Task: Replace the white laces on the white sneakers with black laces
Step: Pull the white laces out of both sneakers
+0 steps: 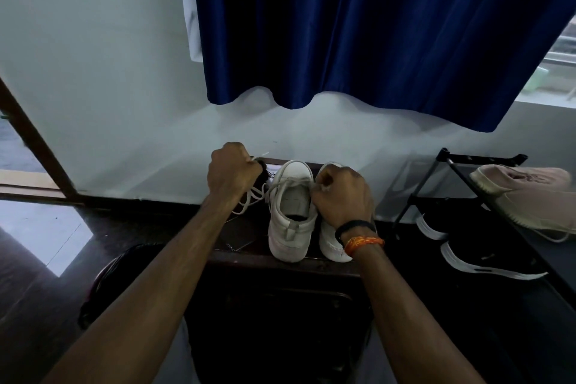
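Observation:
Two white sneakers stand side by side on a small dark table [249, 254], heels toward me. On the left sneaker [291, 212] a white lace [254, 195] runs out to the left, and my left hand [232, 173] is closed on that lace, pulled away from the shoe. My right hand [341, 195] rests over the right sneaker [332, 246] and pinches the left sneaker's upper edge. A dark item lies just behind my left hand; I cannot tell whether it is the black laces.
A black shoe rack [467, 165] stands at the right with a pink shoe [530, 193] on top and black shoes [480, 259] below. A blue curtain [374, 25] hangs above. A wall lies close behind the table. A dark chair is at lower left.

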Demonstrator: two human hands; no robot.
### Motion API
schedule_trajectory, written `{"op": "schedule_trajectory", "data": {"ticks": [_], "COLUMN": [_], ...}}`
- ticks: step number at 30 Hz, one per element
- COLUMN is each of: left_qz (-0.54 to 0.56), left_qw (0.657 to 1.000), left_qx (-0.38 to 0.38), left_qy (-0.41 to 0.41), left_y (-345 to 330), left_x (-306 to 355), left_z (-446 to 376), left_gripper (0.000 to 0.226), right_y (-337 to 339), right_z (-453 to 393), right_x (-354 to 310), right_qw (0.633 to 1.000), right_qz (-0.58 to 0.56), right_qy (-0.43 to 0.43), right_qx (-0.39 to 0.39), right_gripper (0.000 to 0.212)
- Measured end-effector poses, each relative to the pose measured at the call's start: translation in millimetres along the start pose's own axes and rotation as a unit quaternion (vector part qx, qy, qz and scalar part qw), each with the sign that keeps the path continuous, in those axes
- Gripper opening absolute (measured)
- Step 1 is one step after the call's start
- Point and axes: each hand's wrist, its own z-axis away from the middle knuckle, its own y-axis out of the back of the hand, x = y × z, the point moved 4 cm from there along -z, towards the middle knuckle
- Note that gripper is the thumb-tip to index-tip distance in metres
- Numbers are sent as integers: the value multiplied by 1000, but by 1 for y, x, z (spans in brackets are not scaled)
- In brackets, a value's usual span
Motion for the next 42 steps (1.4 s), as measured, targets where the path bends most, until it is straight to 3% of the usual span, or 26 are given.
{"op": "schedule_trajectory", "data": {"ticks": [3,5,13,17,21,27,29,31,35,37,40,42], "left_qz": [-4,3,94,59,51,60,61,64,61,59,60,60], "left_qw": [999,999,988,981,983,989,990,990,989,989,989,988], "left_qx": [-34,-49,-81,-107,-104,-53,-39,-38,-54,-56,-64,-60], "left_qy": [-2,-14,-95,-148,-142,-122,-120,-122,-121,-120,-122,-133], "left_y": [-5,-9,-21,-28,-35,-33,-33,-32,-29,-28,-28,-29], "left_x": [-4,-5,3,5,0,2,0,0,1,2,4,6], "left_z": [6,10,28,38,42,48,48,49,48,48,49,50], "left_gripper": [13,18,12,19,24,21,22,22,19,17,16,15], "right_y": [0,-4,-25,-26,-23,-31,-25,-15,-10,-10,-11,-13], "right_z": [-5,-9,-28,-28,-26,-32,-34,-39,-51,-55,-54,-52], "right_x": [-11,-20,-26,-25,-23,-21,-18,-11,3,2,-9,-18], "right_qw": [993,983,951,960,964,954,966,978,943,951,965,968], "right_qz": [48,90,200,129,51,64,0,-110,-280,-233,-143,-26], "right_qy": [93,132,207,205,198,214,189,94,-77,-55,27,86], "right_qx": [-54,-94,-116,-138,-173,-199,-175,-152,-160,-194,-216,-233], "right_gripper": [37,46,22,19,16,16,14,15,16,22,13,31]}}
